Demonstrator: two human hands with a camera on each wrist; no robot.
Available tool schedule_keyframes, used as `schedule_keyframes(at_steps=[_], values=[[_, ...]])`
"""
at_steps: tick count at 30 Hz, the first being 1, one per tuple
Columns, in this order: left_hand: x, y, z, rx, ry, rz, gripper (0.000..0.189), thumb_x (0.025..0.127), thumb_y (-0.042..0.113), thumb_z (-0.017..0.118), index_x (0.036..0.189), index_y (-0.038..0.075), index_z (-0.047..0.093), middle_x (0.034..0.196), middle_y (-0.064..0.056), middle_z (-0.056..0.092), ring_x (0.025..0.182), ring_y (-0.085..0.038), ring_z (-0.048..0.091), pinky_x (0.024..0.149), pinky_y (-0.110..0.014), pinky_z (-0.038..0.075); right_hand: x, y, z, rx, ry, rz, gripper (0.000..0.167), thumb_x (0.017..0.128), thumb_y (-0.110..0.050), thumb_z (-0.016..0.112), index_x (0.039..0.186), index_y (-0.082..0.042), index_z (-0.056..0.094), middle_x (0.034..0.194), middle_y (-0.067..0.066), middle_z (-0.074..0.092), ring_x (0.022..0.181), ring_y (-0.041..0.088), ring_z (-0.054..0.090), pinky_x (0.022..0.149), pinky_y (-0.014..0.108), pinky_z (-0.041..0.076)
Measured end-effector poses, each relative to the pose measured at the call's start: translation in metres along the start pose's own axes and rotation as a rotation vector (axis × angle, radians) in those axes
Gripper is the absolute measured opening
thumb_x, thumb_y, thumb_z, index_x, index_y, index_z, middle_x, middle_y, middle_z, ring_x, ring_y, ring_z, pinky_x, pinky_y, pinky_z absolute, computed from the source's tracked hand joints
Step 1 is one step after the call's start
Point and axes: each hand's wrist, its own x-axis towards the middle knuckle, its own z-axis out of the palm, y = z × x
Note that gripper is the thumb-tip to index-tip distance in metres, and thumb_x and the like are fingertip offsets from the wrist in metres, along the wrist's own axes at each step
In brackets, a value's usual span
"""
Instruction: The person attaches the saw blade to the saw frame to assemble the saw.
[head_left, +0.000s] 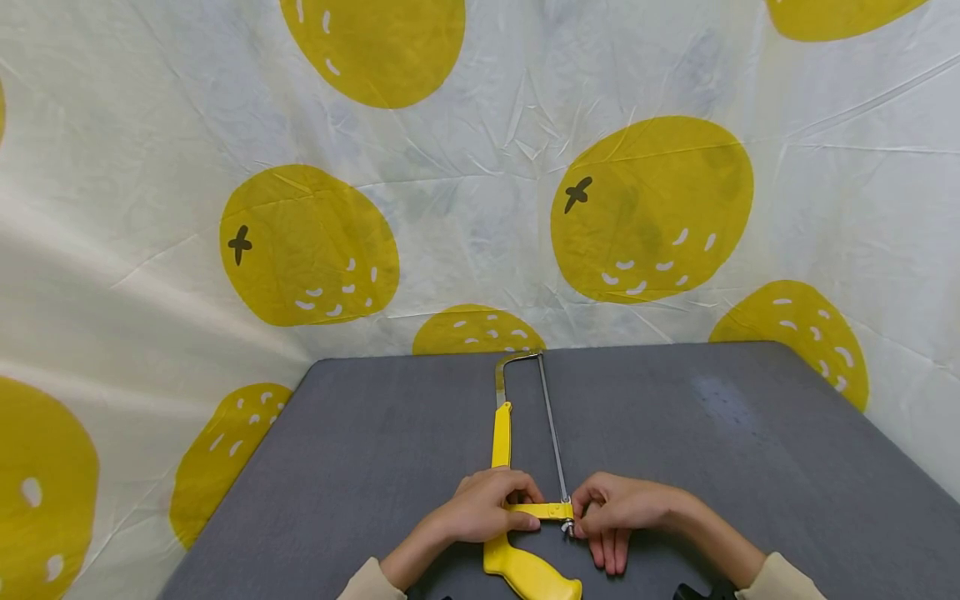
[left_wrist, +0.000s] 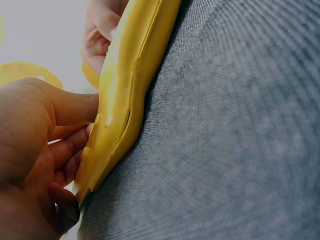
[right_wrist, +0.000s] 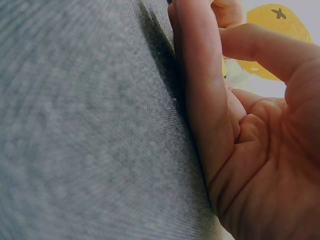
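A hacksaw (head_left: 502,437) with a yellow frame and pistol handle lies on the grey surface, its metal bow pointing away from me. Its thin blade (head_left: 553,425) runs along the right side down to a yellow crosspiece (head_left: 551,511). My left hand (head_left: 487,506) grips the frame where the crosspiece meets the handle, thumb on the near side and fingers on the far side. At the crosspiece's right end is a small metal wing nut (head_left: 567,528). My right hand (head_left: 618,510) pinches there with curled index finger and thumb; its other fingers rest on the surface.
The grey padded tabletop (head_left: 675,433) extends around the saw, with a pale patch (head_left: 723,400) at the right. Behind and beside it hangs a white sheet (head_left: 472,225) printed with yellow fruit shapes. A dark object shows at the bottom edge, by the right sleeve.
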Motion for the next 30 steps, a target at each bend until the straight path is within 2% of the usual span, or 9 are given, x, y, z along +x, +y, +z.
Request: schedule_keyframes(at_steps=[8, 30], values=[[-0.0006, 0.0000, 0.0000, -0.006, 0.000, 0.001, 0.015, 0.089, 0.036, 0.082, 0.102, 0.034, 0.075, 0.088, 0.020, 0.064, 0.079, 0.007, 0.053, 0.071, -0.017, 0.042, 0.0006, 0.0017, 0.0003, 0.011, 0.007, -0.011, 0.010, 0.099, -0.005, 0.057, 0.103, 0.004, 0.062, 0.074, 0.004, 0.073, 0.060, 0.005, 0.072, 0.054, 0.025, 0.058], [0.0002, -0.0011, 0.0012, -0.010, -0.004, 0.002, 0.014, 0.090, 0.038, 0.081, 0.102, 0.034, 0.075, 0.087, 0.020, 0.063, 0.077, 0.006, 0.053, 0.069, -0.018, 0.041, 0.0009, 0.0037, 0.0012, 0.019, 0.026, -0.012, 0.008, 0.097, -0.003, 0.058, 0.102, 0.003, 0.063, 0.072, 0.005, 0.072, 0.058, 0.006, 0.072, 0.053, 0.025, 0.057]])
